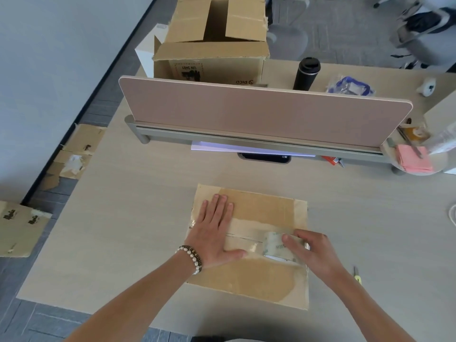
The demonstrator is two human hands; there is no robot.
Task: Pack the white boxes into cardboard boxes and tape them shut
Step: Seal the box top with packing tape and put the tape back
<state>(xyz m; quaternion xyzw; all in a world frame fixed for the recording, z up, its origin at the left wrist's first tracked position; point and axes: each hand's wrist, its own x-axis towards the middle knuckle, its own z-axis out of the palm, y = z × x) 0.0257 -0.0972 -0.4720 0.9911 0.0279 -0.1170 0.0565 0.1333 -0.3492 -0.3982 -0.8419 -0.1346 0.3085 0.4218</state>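
Flat on the closed cardboard box, the left hand presses with fingers straight, while the right hand fingers curl around a clear tape roll at the seam.

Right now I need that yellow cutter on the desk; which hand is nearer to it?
Right. The right hand grips the tape roll, left of the yellow cutter; the left hand lies farther left.

There are two hands, the left hand and the right hand. Cardboard boxes on the desk are two: a closed box at 6 o'clock and an open box at 12 o'clock. One tape roll, one black bottle, one pink pad.
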